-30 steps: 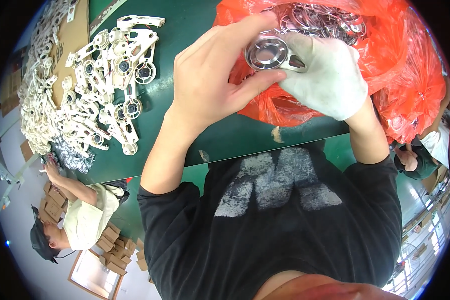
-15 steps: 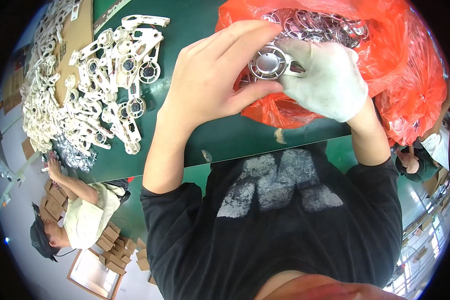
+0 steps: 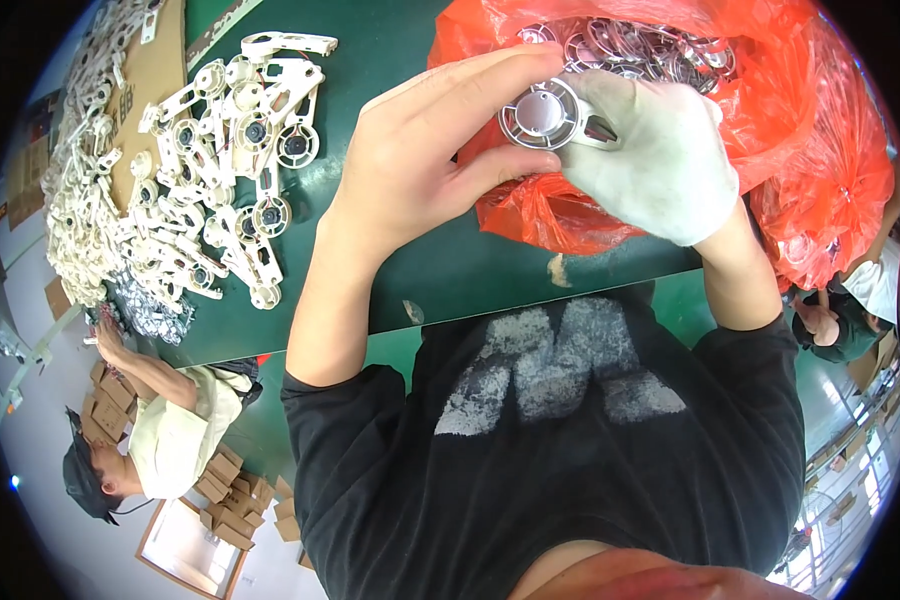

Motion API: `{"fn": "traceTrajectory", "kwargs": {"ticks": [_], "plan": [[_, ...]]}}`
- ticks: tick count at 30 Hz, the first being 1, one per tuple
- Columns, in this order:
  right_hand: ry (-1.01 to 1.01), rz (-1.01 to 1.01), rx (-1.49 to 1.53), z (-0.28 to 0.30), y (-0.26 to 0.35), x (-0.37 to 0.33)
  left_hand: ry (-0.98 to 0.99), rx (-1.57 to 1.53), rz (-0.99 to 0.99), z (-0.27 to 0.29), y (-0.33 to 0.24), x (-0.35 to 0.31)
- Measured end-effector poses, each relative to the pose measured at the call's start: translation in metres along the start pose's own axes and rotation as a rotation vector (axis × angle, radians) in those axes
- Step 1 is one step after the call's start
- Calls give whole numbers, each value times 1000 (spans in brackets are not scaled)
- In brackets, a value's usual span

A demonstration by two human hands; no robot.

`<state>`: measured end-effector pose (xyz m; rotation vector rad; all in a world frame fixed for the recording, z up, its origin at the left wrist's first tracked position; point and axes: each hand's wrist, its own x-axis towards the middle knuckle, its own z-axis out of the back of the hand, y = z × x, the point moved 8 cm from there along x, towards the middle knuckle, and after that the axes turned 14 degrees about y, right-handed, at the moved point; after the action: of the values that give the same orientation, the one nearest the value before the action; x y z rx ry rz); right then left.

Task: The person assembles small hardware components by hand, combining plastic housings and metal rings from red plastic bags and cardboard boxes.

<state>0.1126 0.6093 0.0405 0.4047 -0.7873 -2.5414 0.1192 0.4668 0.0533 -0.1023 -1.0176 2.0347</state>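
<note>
Over the near side of the green table (image 3: 410, 285), both hands hold one silver ring-shaped part (image 3: 541, 113). It has a round, shiny centre, thin spokes and a short arm with a slot in it. My bare left hand (image 3: 425, 145) curves round the ring, fingers along its top edge and thumb below. My right hand (image 3: 660, 155), in a pale glove, grips the arm end, and that end is mostly hidden by the glove. Behind the hands, an open red plastic bag (image 3: 770, 110) holds many similar silver parts (image 3: 650, 55).
Cream plastic arms with round ends (image 3: 255, 130) lie heaped to the left, beside a cardboard sheet (image 3: 160, 110). A tied red bag (image 3: 840, 200) sits at the right. A co-worker (image 3: 160, 430) works at the lower left, near cardboard boxes (image 3: 235, 495). Another person (image 3: 850, 310) is at the far right.
The silver part has tilted and shifted slightly up and to the right, so its face shows more. My left thumb has moved up a little; both hands keep their hold.
</note>
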Motion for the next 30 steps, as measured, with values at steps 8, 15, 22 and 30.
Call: {"fn": "traceTrajectory", "kwargs": {"ticks": [8, 15, 22, 30], "plan": [[-5, -2, 35, -4, -1, -2, 57, 61, 5, 5, -8, 3], [555, -65, 766, -12, 0, -1, 10, 137, -119, 0, -22, 1], [262, 73, 719, -22, -6, 1, 12, -363, -54, 0, -16, 5], [-169, 263, -47, -1, 16, -9, -247, -542, 90, -1, 2, 0]]}}
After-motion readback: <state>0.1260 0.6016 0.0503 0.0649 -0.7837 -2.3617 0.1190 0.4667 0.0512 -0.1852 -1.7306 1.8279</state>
